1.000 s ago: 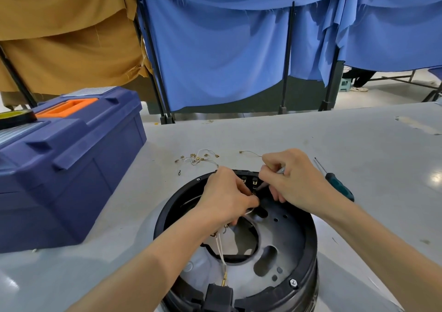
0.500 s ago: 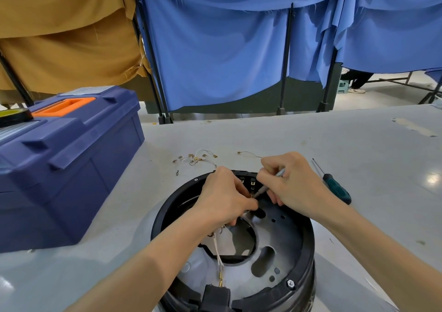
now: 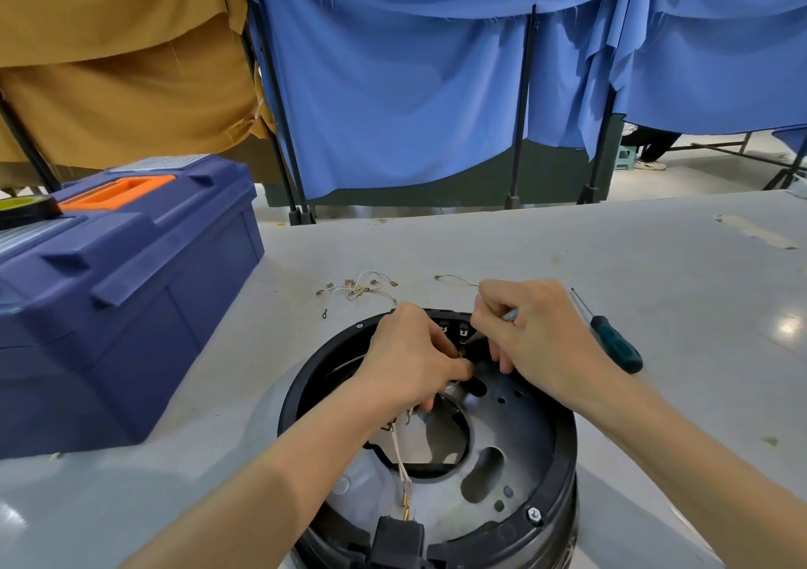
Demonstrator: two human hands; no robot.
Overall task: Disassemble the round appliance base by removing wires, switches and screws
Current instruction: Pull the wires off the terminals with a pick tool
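Left hand (image 3: 410,363) pinches a wire (image 3: 399,455) — right hand (image 3: 537,341) grips a slim tool (image 3: 508,316), perhaps tweezers — inside the base (image 3: 563,459).

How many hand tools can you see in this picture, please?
2: a green-handled screwdriver lying on the table right of the round base, and a thin metal tool gripped in the right hand. The closed toolbox may hide more.

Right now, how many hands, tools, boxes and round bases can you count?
Hands: 2, the left hand and the right hand
Tools: 2, the screwdriver on the table and the thin metal tool in the right hand
Boxes: 1, the blue toolbox
Round bases: 1, the round base
Total: 6
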